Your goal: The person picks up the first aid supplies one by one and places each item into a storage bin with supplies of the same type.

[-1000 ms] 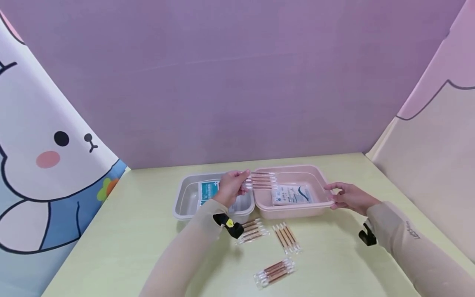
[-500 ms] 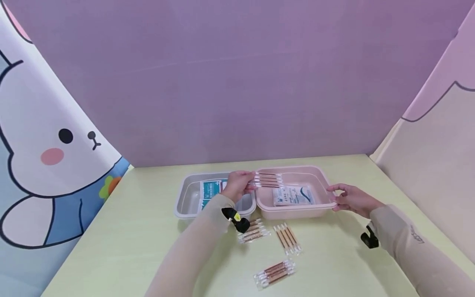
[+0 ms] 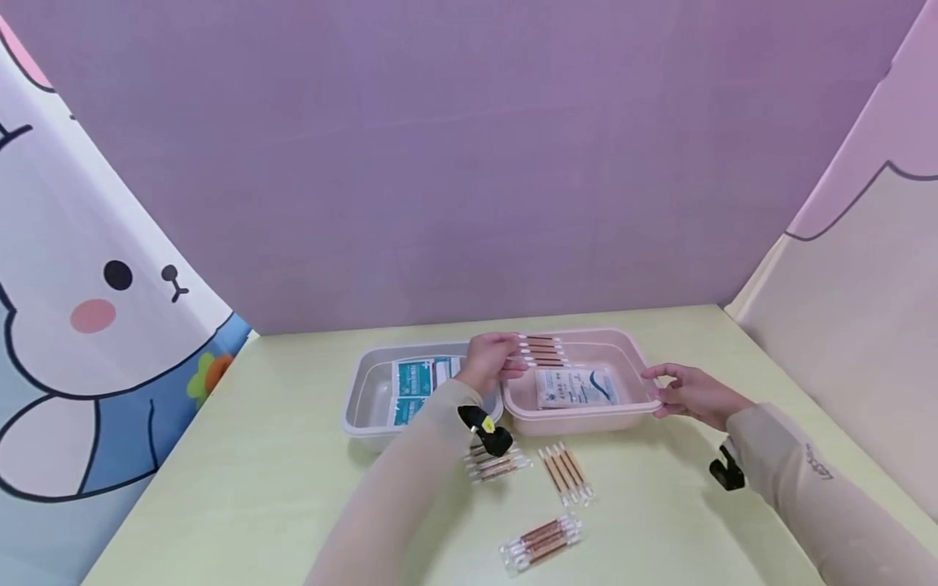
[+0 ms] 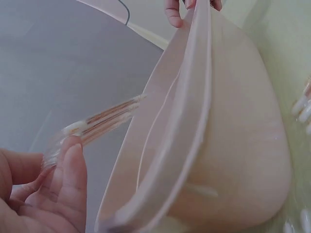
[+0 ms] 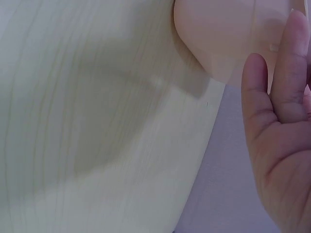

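Observation:
My left hand [image 3: 493,360] pinches one end of a clear packet of cotton swabs [image 3: 542,352] over the left part of a pink basin [image 3: 586,419]. In the left wrist view the packet [image 4: 109,119] reaches from the thumb and fingers to the basin's rim. My right hand [image 3: 692,393] grips the right rim, with fingers on both sides of it. Inside the basin lies a white printed packet [image 3: 576,387]. Three more swab packets lie on the table: one [image 3: 498,464] partly behind my left wrist, a second [image 3: 567,473], and a third [image 3: 541,544] closest to me.
A grey basin [image 3: 366,427] stands against the pink one's left side and holds teal-and-white packets [image 3: 415,378]. The pale yellow table [image 3: 242,456] ends at a purple wall [image 3: 469,163]. A cartoon-printed panel [image 3: 110,366] borders the left side.
My left hand has moved right with the swab packet, further over the pink basin, uncovering more of the teal packets. My right hand keeps its hold on the rim.

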Available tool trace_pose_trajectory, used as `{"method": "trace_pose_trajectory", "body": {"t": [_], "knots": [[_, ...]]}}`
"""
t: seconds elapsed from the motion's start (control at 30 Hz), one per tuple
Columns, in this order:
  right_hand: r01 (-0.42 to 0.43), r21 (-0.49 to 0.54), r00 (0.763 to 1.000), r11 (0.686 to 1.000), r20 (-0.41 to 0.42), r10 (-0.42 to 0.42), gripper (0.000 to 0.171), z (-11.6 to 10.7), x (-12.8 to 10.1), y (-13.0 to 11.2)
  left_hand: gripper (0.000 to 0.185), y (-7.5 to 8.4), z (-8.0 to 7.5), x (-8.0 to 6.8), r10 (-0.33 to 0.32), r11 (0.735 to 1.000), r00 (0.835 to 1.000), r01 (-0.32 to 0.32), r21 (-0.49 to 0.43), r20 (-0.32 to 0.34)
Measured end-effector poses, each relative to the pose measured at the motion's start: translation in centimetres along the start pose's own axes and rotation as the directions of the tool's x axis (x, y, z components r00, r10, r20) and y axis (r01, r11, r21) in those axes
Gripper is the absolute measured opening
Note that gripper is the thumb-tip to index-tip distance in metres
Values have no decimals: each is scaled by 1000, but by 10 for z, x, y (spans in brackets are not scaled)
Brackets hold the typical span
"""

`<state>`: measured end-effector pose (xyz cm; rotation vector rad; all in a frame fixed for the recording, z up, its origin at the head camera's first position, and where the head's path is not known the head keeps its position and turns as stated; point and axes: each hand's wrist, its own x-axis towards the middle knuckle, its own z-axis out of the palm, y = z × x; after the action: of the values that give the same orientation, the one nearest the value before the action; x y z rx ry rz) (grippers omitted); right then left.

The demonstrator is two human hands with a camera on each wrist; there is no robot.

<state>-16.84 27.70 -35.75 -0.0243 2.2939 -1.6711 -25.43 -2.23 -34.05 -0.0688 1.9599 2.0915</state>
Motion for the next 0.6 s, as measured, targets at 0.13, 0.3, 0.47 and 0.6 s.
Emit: {"method": "trace_pose_trajectory", "body": {"t": [0.13,0.3,0.47,0.6], "knots": [[0,-1,1000,1000,-2,0,42,0,0,0,26,1,6,1,-10,1000,1000,10,2,2],[8,11,1000,1000,0,-8,43,1,0,1,26,1,11,1,-7,1000,1000,7,-2,-3],[15,20,1000,1000,4,-15,43,-1,-1,2,25,0,14,3,-20,1000,1000,20,8,-7],[21,6,1000,1000,19,-21,42,0,-1,2,25,-3,14,5,-36,999,999,37,9,-4]]}}
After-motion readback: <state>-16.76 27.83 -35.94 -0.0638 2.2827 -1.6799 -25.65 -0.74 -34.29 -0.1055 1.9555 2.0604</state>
